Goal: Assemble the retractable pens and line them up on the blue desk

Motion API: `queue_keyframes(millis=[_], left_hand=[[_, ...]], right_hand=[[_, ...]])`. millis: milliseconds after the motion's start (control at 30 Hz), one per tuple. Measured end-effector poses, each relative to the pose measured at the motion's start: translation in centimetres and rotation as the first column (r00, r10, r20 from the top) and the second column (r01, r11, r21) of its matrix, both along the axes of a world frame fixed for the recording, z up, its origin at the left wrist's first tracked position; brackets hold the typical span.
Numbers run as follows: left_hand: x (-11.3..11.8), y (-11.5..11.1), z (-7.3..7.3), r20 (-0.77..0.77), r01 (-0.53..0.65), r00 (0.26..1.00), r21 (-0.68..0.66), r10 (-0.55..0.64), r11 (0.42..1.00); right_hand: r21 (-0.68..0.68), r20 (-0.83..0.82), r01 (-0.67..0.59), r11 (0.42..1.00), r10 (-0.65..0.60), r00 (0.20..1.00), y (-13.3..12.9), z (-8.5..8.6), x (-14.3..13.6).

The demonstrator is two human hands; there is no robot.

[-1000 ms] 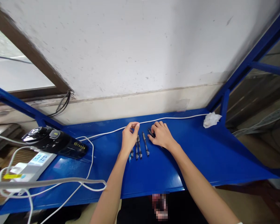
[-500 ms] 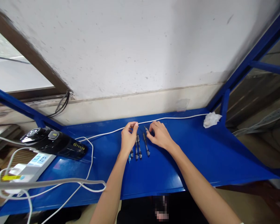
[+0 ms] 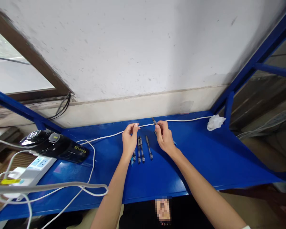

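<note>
My right hand (image 3: 165, 137) is closed on a dark pen (image 3: 154, 121), whose upper end sticks out past the thumb and fingers. Partly hidden beneath that hand is a slim item with a blue end (image 3: 174, 143). My left hand (image 3: 130, 139) has its thumb and fingertips pinched together; what they hold, if anything, is too small to make out. Between the hands, a black pen (image 3: 149, 147) lies on the blue table (image 3: 154, 178). More black pens (image 3: 141, 150) lie side by side near the left wrist, along with a blue-tipped pen (image 3: 132, 161) it partly covers.
A black bottle (image 3: 62, 148) leans over a white power strip (image 3: 35, 168) at the left, among loose white cables (image 3: 94, 165). One white cable (image 3: 181, 120) runs along the table's back edge to a crumpled white tissue (image 3: 215, 122). The wall rises behind.
My right hand has lifted a pen off the table and turned, raising its end toward the wall. My left hand has shifted slightly left, still pinched.
</note>
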State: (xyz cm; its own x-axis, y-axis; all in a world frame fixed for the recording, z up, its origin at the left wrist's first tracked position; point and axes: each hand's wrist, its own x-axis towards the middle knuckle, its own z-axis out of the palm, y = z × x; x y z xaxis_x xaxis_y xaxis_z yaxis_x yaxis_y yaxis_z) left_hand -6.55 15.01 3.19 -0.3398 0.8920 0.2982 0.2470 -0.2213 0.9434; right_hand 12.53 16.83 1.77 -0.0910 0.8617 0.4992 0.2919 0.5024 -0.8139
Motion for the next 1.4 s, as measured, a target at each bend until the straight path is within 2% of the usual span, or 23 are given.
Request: queue_keyframes(millis=[167, 267, 367, 433, 500, 567, 633, 700, 833, 900, 1033, 1200, 1267, 1400], left_hand=[[0.0, 0.0, 0.1, 0.028, 0.026, 0.999, 0.009, -0.026, 1.0], [0.4, -0.3, 0.5, 0.113, 0.169, 0.979, 0.022, -0.17, 0.985], [1.0, -0.6, 0.7, 0.283, 0.363, 0.89, 0.03, -0.356, 0.931], [1.4, -0.8, 0.8, 0.38, 0.449, 0.819, 0.04, -0.429, 0.893], [1.5, -0.9, 0.7, 0.443, 0.491, 0.77, 0.048, -0.459, 0.87], [1.5, -0.9, 0.7, 0.48, 0.496, 0.749, 0.052, -0.457, 0.867], [1.3, -0.8, 0.6, 0.485, 0.478, 0.756, 0.052, -0.44, 0.877], [1.2, -0.7, 0.4, 0.464, 0.44, 0.785, 0.049, -0.41, 0.897], [1.1, -0.6, -0.1, 0.398, 0.333, 0.861, 0.031, -0.317, 0.942], [1.1, -0.6, -0.3, 0.369, 0.286, 0.888, 0.026, -0.275, 0.958], [1.0, -0.6, -0.4, 0.349, 0.228, 0.911, 0.016, -0.219, 0.974], [0.9, -0.6, -0.2, 0.377, 0.229, 0.901, 0.014, -0.217, 0.973], [1.0, -0.6, -0.2, 0.391, 0.214, 0.898, 0.011, -0.201, 0.977], [1.3, -0.7, -0.1, 0.407, 0.162, 0.902, -0.003, -0.147, 0.987]], right_hand=[[-0.013, 0.029, -0.028, 1.0, 0.028, 0.999, -0.2, 0.4, 0.0], [-0.051, 0.057, -0.13, 0.99, 0.133, 0.989, -0.5, 0.9, -0.3], [-0.156, -0.01, -0.275, 0.949, 0.277, 0.961, -0.8, 1.1, -0.9], [-0.278, -0.149, -0.386, 0.879, 0.357, 0.922, -1.0, 1.1, -1.4], [-0.397, -0.314, -0.502, 0.768, 0.4, 0.861, -1.1, 1.0, -1.7], [-0.47, -0.43, -0.59, 0.657, 0.413, 0.803, -1.1, 1.0, -1.8], [-0.484, -0.469, -0.629, 0.608, 0.427, 0.773, -1.2, 1.1, -1.9], [-0.461, -0.445, -0.619, 0.636, 0.438, 0.781, -1.2, 1.0, -1.9], [-0.353, -0.293, -0.504, 0.788, 0.419, 0.86, -1.1, 0.6, -2.1], [-0.307, -0.235, -0.469, 0.828, 0.412, 0.88, -1.0, 0.3, -2.2], [-0.304, -0.218, -0.48, 0.823, 0.43, 0.876, -0.8, 0.2, -2.1], [-0.302, -0.211, -0.503, 0.81, 0.458, 0.864, -0.9, 0.3, -2.1], [-0.275, -0.134, -0.461, 0.844, 0.441, 0.887, -1.1, 0.3, -2.2], [-0.143, 0.124, -0.314, 0.938, 0.332, 0.935, -1.4, 0.0, -2.6]])
